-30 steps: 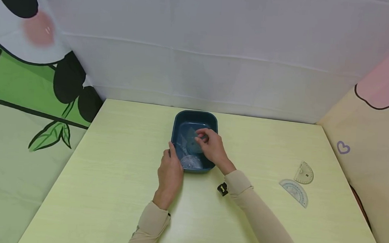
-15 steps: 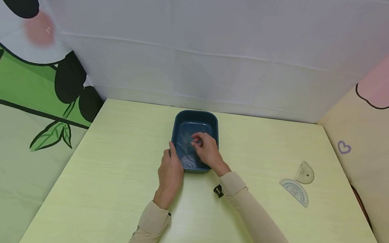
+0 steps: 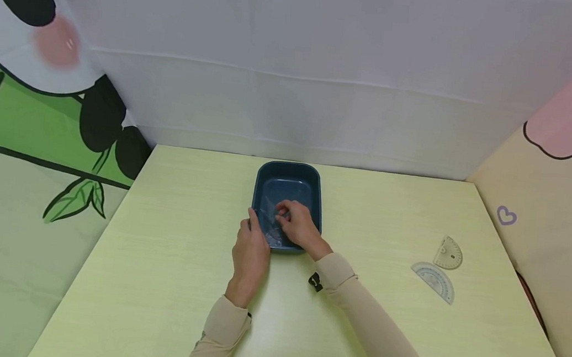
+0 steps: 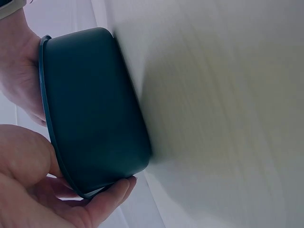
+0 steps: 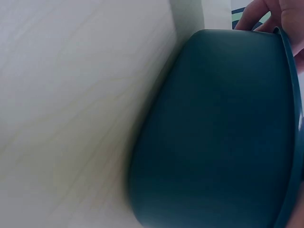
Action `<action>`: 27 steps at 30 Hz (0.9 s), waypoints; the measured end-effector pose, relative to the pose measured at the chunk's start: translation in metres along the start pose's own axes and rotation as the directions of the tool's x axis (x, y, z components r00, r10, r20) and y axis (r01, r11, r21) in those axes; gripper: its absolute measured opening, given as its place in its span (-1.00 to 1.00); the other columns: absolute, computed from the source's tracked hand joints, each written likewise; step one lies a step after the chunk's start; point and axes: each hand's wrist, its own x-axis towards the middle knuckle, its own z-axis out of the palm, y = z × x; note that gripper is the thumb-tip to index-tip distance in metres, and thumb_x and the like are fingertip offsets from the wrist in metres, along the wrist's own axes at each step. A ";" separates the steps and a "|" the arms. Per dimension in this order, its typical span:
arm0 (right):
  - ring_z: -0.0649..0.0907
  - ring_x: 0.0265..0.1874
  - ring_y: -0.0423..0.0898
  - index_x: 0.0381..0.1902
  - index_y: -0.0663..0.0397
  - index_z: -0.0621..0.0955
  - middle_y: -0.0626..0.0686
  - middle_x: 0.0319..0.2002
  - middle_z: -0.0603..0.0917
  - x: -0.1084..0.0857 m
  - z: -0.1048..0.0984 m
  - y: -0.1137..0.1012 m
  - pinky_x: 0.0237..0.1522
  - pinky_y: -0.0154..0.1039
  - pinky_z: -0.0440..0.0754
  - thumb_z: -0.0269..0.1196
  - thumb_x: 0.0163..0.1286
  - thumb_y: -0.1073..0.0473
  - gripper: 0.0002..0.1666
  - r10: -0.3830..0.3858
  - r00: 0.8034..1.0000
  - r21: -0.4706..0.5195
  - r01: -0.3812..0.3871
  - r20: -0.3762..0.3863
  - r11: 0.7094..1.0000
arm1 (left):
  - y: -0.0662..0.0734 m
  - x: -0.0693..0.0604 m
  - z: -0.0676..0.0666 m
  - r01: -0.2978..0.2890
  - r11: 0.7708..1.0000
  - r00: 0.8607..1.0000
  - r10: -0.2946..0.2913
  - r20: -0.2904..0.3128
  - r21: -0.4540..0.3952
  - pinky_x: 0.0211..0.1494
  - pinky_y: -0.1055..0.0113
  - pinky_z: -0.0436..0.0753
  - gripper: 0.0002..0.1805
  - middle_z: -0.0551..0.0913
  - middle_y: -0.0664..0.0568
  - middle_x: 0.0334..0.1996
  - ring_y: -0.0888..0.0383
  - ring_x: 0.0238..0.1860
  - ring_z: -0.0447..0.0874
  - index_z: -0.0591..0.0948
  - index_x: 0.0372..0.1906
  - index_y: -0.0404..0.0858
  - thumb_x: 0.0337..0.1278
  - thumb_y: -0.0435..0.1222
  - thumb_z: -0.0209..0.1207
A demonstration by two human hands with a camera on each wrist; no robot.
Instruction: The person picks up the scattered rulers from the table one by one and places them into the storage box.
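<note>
A dark blue rectangular tub stands near the far edge of the table. My left hand grips its near-left side; in the left wrist view the thumb and fingers of that left hand clasp the rim and outer wall of the tub. My right hand reaches over the near-right rim into the tub, its fingertips pinching a clear plastic piece whose exact kind is hard to make out. Other clear plastic lies at the tub's near end, partly hidden by the hands.
Two clear protractors lie close together on the right of the pale yellow table. Behind the table rises a white cloth backdrop. Printed panels border the left and right sides.
My right hand has moved a little left and nearer within the tub, lowering the clear piece. The left hand keeps its hold, and the protractors stay put.
</note>
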 end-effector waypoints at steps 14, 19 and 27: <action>0.63 -0.27 -0.04 0.01 0.28 0.68 0.11 -0.20 0.69 0.001 0.005 -0.003 -0.13 -0.16 0.64 0.30 0.45 0.34 -0.79 0.020 0.999 -0.035 -0.018 0.043 0.999 | 0.000 0.000 0.000 -0.007 1.000 1.000 0.007 -0.001 0.006 -0.50 -0.01 0.64 -0.41 0.56 -0.40 -0.05 -0.21 -0.33 0.67 0.36 0.41 -0.58 0.32 -0.51 0.18; 0.64 -0.24 -0.02 0.00 0.29 0.69 0.11 -0.21 0.69 0.000 0.005 -0.003 -0.13 -0.14 0.65 0.30 0.45 0.35 -0.79 0.021 0.998 -0.039 -0.019 0.054 0.999 | 0.000 0.000 0.000 -0.009 1.000 1.000 0.009 0.002 0.009 -0.51 0.02 0.63 -0.42 0.57 -0.39 -0.05 -0.20 -0.34 0.67 0.36 0.41 -0.58 0.34 -0.50 0.18; 0.69 -0.09 0.08 0.04 0.32 0.68 0.19 -0.12 0.73 -0.002 0.005 -0.002 0.01 -0.06 0.66 0.32 0.43 0.33 -0.74 0.015 0.998 -0.057 -0.011 0.067 0.998 | 0.001 0.000 0.000 -0.009 1.000 1.000 0.009 -0.005 0.006 -0.52 0.02 0.63 -0.41 0.57 -0.39 -0.07 -0.20 -0.37 0.66 0.37 0.40 -0.58 0.33 -0.50 0.20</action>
